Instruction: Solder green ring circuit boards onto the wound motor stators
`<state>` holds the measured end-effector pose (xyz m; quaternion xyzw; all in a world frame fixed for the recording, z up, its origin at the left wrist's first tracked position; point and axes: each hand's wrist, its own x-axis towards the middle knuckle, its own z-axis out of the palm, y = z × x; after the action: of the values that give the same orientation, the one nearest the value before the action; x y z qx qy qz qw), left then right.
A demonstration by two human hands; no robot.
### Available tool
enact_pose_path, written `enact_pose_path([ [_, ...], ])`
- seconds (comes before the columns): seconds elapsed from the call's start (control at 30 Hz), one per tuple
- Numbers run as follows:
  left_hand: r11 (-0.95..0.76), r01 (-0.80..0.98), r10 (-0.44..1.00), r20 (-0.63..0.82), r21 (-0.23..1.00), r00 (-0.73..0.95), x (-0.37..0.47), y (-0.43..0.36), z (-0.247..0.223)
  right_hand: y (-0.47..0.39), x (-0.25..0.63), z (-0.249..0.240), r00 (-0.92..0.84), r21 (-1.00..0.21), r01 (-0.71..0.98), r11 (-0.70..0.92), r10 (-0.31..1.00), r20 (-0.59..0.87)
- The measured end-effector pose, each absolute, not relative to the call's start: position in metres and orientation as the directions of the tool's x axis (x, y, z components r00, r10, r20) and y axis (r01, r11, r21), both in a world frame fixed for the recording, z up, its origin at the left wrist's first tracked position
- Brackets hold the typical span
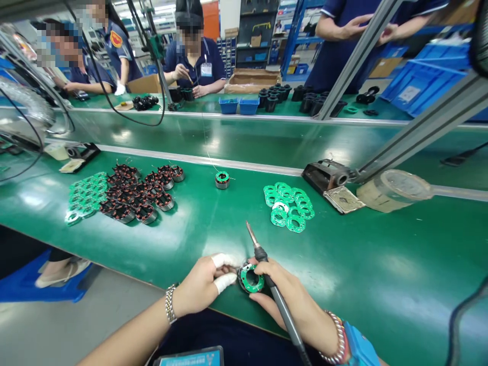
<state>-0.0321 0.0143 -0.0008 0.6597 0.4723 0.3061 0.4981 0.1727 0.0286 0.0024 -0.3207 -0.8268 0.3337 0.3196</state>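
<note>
My right hand (292, 287) is closed round a soldering iron (277, 301), its bare tip pointing up and away over the bench. The thumb and fingers of that same hand also steady a motor stator (241, 282) topped with a green ring-shaped circuit board (262, 284). White covers wrap the thumb and forefinger of my left hand (202, 284), whose fingertips pinch at the stator's left edge. Whether a wire lies between them is too small to tell. Another stator with a green board (222, 180) stands alone farther back, a thin wire rising from it.
Copper-wound stators (139, 195) crowd the left, beside stacked green boards (87, 195). Loose ring boards (295, 223) lie right of centre. Behind them are a soldering iron stand (328, 173) and a plastic tub (394, 190). A slanted metal post (427, 124) crosses the right. Co-workers sit and stand opposite.
</note>
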Motion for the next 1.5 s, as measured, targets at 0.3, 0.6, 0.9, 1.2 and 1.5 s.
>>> enact_pose_path([
  [0.3, -0.71, 0.631, 0.704, 0.361, 0.313, 0.612, -0.039, 0.014, -0.001, 0.029, 0.171, 0.003, -0.598, -0.75, 0.309, 0.585, 0.733, 0.325],
  [0.6, -0.7, 0.633, 0.711, 0.41, 0.331, 0.572, -0.039, 0.012, -0.004, 0.03, 0.172, 0.003, -0.602, -0.739, 0.321, 0.592, 0.73, 0.324],
  [0.9, -0.786, 0.579, 0.618, 0.318, 0.218, 0.719, -0.038, 0.017, 0.006, 0.031, 0.172, 0.004, -0.617, -0.736, 0.32, 0.596, 0.721, 0.315],
  [1.2, -0.684, 0.65, 0.726, 0.39, 0.33, 0.566, -0.039, 0.015, -0.006, 0.031, 0.172, 0.006, -0.612, -0.749, 0.309, 0.586, 0.725, 0.315],
  [1.5, -0.671, 0.677, 0.727, 0.448, 0.302, 0.52, -0.028, 0.01, -0.01, 0.029, 0.171, 0.003, -0.597, -0.748, 0.295, 0.595, 0.726, 0.341],
])
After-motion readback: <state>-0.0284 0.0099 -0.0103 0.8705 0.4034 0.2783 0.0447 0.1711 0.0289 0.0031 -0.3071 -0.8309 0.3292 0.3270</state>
